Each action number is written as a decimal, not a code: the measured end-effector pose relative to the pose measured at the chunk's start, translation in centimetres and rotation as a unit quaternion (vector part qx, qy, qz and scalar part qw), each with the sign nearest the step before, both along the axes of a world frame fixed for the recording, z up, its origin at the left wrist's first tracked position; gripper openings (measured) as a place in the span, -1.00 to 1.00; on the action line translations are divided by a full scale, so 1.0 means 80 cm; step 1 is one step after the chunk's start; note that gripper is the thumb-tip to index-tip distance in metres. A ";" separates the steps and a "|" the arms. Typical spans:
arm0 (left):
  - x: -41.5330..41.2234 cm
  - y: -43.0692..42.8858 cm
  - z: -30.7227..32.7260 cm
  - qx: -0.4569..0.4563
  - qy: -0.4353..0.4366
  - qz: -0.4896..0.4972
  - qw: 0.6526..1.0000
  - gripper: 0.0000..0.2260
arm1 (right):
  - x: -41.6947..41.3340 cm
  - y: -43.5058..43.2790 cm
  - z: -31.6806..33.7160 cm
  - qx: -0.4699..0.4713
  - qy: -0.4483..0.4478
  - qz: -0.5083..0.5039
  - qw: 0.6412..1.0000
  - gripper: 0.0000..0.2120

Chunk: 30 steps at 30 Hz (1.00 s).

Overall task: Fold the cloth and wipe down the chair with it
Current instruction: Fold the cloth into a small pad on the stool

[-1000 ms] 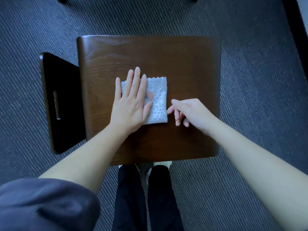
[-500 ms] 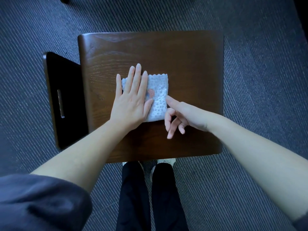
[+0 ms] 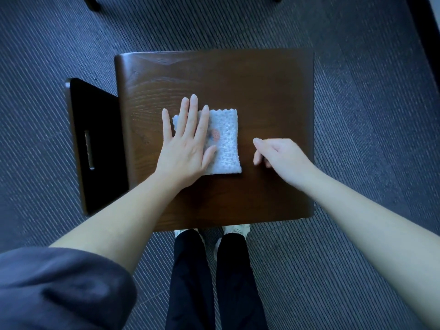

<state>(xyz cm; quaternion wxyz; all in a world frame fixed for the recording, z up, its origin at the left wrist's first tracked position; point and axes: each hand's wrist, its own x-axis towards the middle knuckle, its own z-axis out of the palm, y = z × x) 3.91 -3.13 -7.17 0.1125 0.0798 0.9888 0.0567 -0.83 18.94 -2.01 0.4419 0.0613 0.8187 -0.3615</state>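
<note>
A small white textured cloth (image 3: 225, 144) with a red mark lies folded on the dark brown wooden chair seat (image 3: 262, 86). My left hand (image 3: 185, 144) lies flat on the cloth's left half, fingers straight and spread, pressing it down. My right hand (image 3: 278, 153) hovers over the seat just right of the cloth, apart from it, fingers loosely curled and holding nothing. The cloth's left part is hidden under my left hand.
The chair's black backrest (image 3: 95, 139) with a slot stands at the left of the seat. Dark striped carpet (image 3: 369, 115) surrounds the chair. My legs in dark trousers (image 3: 214, 282) stand at the seat's near edge. Another furniture leg (image 3: 91, 2) shows at top left.
My right hand has drawn away from the cloth's right edge to the right and no longer touches it. My left hand has stayed pressed flat on the cloth.
</note>
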 end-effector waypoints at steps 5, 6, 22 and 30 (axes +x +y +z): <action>0.030 -0.018 0.004 0.007 0.030 0.009 0.999 -0.33 | 0.003 -0.038 -0.016 0.088 0.419 0.209 0.879 -0.56; 0.035 -0.018 0.002 0.007 0.029 0.018 0.999 -0.32 | -0.001 -0.056 -0.022 0.116 0.438 0.263 0.852 -0.50; -0.021 -0.070 0.017 -0.032 0.038 0.069 0.996 -0.21 | 0.079 -0.055 -0.016 0.307 0.334 0.337 0.825 -0.34; 0.037 -0.030 -0.004 0.034 0.040 0.048 0.997 -0.42 | 0.038 -0.112 -0.052 0.234 0.393 0.347 0.819 -0.37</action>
